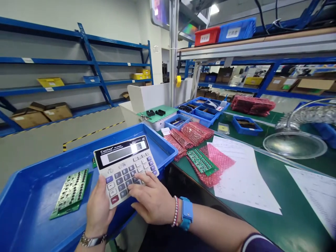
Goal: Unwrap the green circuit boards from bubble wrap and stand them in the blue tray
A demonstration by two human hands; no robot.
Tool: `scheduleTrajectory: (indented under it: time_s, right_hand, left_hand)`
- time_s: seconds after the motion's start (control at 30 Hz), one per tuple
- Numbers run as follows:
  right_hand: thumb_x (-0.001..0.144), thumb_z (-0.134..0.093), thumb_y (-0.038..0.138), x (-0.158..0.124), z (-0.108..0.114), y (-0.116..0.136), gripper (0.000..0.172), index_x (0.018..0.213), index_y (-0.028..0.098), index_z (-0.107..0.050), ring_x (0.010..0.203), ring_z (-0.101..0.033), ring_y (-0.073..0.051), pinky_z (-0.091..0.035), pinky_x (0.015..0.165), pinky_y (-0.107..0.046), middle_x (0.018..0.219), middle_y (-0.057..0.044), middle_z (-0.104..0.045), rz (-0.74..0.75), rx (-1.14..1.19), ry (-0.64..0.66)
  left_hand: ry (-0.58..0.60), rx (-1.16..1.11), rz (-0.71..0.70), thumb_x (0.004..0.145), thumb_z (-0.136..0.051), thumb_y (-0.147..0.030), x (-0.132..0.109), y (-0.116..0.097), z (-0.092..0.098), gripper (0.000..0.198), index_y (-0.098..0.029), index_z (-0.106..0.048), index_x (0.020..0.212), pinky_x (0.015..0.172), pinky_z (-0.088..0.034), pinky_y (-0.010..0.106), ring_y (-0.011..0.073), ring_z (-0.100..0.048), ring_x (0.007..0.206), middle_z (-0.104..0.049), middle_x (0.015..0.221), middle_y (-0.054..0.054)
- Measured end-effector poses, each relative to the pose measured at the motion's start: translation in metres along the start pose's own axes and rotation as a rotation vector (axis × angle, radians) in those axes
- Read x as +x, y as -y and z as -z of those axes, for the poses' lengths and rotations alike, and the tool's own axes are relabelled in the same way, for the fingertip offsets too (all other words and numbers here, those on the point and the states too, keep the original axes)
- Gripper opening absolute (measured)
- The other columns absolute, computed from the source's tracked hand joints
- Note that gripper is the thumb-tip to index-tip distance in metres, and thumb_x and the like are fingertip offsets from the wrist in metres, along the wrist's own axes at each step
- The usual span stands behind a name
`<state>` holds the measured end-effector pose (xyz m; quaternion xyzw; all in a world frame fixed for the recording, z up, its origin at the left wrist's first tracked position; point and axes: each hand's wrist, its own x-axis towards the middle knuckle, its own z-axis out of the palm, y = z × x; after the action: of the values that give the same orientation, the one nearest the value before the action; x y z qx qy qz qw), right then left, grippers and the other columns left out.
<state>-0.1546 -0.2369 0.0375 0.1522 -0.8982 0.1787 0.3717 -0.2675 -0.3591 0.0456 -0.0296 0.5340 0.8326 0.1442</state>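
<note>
**Left hand (98,206)** grips an electronic calculator (126,168) above a blue plastic tray (26,224) holding a green circuit board (70,190); right hand (153,197) rests its fingers on the keypad. Second circuit board (202,161) lies on red bubble bags (220,164), green tabletop (288,210).

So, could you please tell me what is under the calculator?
The left hand holds the calculator over the blue tray; a green board edge pokes out behind it, and the rest beneath is hidden.
</note>
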Motion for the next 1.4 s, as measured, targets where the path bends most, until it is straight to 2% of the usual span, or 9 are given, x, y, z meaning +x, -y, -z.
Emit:
scheduleTrajectory:
  time_s: [0.37, 0.57, 0.83, 0.9, 1.0, 1.1, 1.17, 1.27, 1.4]
  right_hand:
    - [0.089, -0.041, 0.03, -0.004, 0.002, 0.0, 0.023, 0.106, 0.016, -0.049, 0.125, -0.033, -0.019, -0.017, 0.109, -0.037, 0.118, 0.002, -0.058, 0.009, -0.052, 0.022]
    - [0.089, -0.04, 0.03, -0.006, 0.002, -0.001, 0.023, 0.105, 0.017, -0.05, 0.126, -0.031, -0.018, -0.015, 0.11, -0.036, 0.117, 0.002, -0.058, 0.019, -0.086, 0.025]
    - [0.088, -0.042, 0.03, -0.007, 0.01, -0.008, 0.023, 0.106, 0.017, -0.05, 0.123, -0.036, -0.017, -0.019, 0.109, -0.037, 0.12, 0.0, -0.057, 0.002, -0.097, -0.054]
    - [0.086, -0.043, 0.027, -0.007, 0.021, -0.022, 0.025, 0.108, 0.018, -0.049, 0.121, -0.039, -0.015, -0.023, 0.107, -0.034, 0.123, -0.002, -0.055, -0.128, -0.102, -0.098]
    - [0.088, -0.039, 0.024, -0.014, 0.053, -0.063, 0.029, 0.115, 0.02, -0.046, 0.116, -0.044, -0.01, -0.031, 0.102, -0.025, 0.123, -0.003, -0.054, -0.596, -0.167, -0.107]
    - [0.091, -0.033, 0.023, -0.038, 0.093, -0.115, 0.03, 0.118, 0.015, -0.044, 0.107, -0.052, -0.015, -0.039, 0.093, -0.03, 0.117, -0.011, -0.056, -0.9, -0.243, -0.103]
    - [0.084, -0.048, 0.027, -0.062, 0.113, -0.142, 0.028, 0.108, 0.013, -0.051, 0.098, -0.057, -0.022, -0.043, 0.085, -0.036, 0.104, -0.014, -0.061, -1.06, -0.274, -0.033]
    - [0.072, -0.066, 0.032, -0.094, 0.122, -0.165, 0.033, 0.096, 0.011, -0.058, 0.09, -0.058, -0.024, -0.045, 0.08, -0.042, 0.093, -0.012, -0.062, -1.226, -0.262, 0.102]
    - [0.078, -0.061, 0.037, -0.113, 0.114, -0.176, 0.029, 0.094, 0.012, -0.059, 0.088, -0.058, -0.018, -0.046, 0.081, -0.04, 0.094, -0.007, -0.061, -1.29, -0.172, 0.142]
  left_hand:
    - [-0.043, 0.032, 0.006, 0.083, -0.05, -0.044, -0.003, -0.004, -0.003, 0.036, -0.024, -0.061, 0.111, 0.087, -0.05, 0.035, 0.0221, -0.059, 0.103, -0.067, 0.104, 0.003]
    - [-0.095, 0.04, 0.028, 0.085, -0.048, -0.041, -0.005, -0.006, -0.006, 0.032, -0.026, -0.062, 0.109, 0.088, -0.049, 0.027, 0.0186, -0.053, 0.111, -0.067, 0.102, 0.0]
    - [-0.133, 0.085, 0.047, 0.084, -0.048, -0.041, -0.012, -0.012, -0.014, 0.033, -0.028, -0.06, 0.112, 0.086, -0.05, 0.033, 0.0192, -0.059, 0.1, -0.066, 0.106, 0.0]
    - [-0.147, 0.106, 0.056, 0.085, -0.046, -0.041, -0.014, -0.013, -0.014, 0.032, -0.03, -0.059, 0.112, 0.085, -0.05, 0.034, 0.0173, -0.062, 0.092, -0.066, 0.104, 0.0]
    - [-0.162, 0.108, 0.07, 0.084, -0.047, -0.042, -0.015, -0.015, -0.015, 0.031, -0.031, -0.06, 0.111, 0.083, -0.051, 0.033, 0.0129, -0.064, 0.077, -0.067, 0.101, -0.001]
    - [-0.155, 0.107, 0.093, 0.086, -0.045, -0.037, -0.013, -0.016, -0.013, 0.03, -0.032, -0.059, 0.111, 0.08, -0.052, 0.034, 0.012, -0.063, 0.07, -0.067, 0.103, 0.0]
    - [-0.14, 0.103, 0.093, 0.086, -0.045, -0.036, -0.01, -0.015, -0.01, 0.031, -0.031, -0.057, 0.114, 0.079, -0.053, 0.036, 0.0134, -0.064, 0.071, -0.066, 0.105, 0.0]
    - [-0.135, 0.116, 0.084, 0.085, -0.045, -0.037, -0.005, -0.012, -0.005, 0.032, -0.032, -0.056, 0.115, 0.08, -0.053, 0.038, 0.0164, -0.064, 0.08, -0.064, 0.11, 0.0]
    - [-0.125, 0.153, 0.076, 0.084, -0.046, -0.039, 0.0, -0.009, -0.001, 0.029, -0.033, -0.06, 0.109, 0.082, -0.053, 0.037, 0.0218, -0.057, 0.105, -0.06, 0.117, -0.001]
